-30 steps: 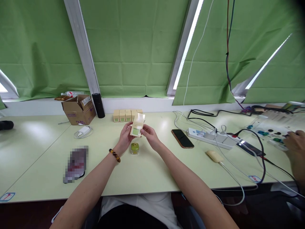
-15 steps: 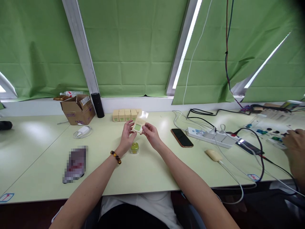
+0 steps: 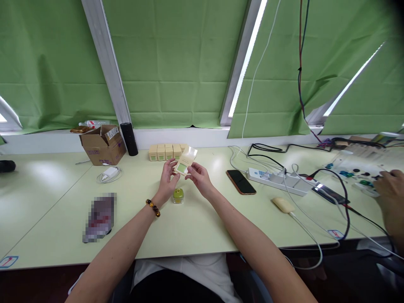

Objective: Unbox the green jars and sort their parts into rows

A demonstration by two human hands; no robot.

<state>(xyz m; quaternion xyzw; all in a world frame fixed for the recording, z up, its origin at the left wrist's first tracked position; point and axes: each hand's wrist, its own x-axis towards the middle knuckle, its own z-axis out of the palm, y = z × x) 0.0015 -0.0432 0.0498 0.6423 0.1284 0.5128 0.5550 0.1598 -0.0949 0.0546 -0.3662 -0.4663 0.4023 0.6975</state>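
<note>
Between both hands a small cream carton (image 3: pixel 186 158) with a green window is held tilted, its top flap raised. My left hand (image 3: pixel 167 179) grips its left side, the thumb at the lower edge. On the right side, the fingers and thumb of my right hand (image 3: pixel 199 177) pinch the carton. Just below my hands a small jar (image 3: pixel 178 196) with a green lid and a clear base stands upright on the table. A row of several similar small cartons (image 3: pixel 165 152) stands behind my hands, partly covered by the held one.
An open cardboard box (image 3: pixel 105 147) and a black cylinder (image 3: pixel 129 139) stand at the back left. To the right lie a phone (image 3: pixel 241 182), a white power strip (image 3: pixel 277 181), a mouse (image 3: pixel 283 205) and tangled cables. Another person's hand (image 3: pixel 390 189) is at the far right.
The carton has shifted very slightly in my hands. Both hands keep their hold, and the jar and row of cartons stay where they were.
</note>
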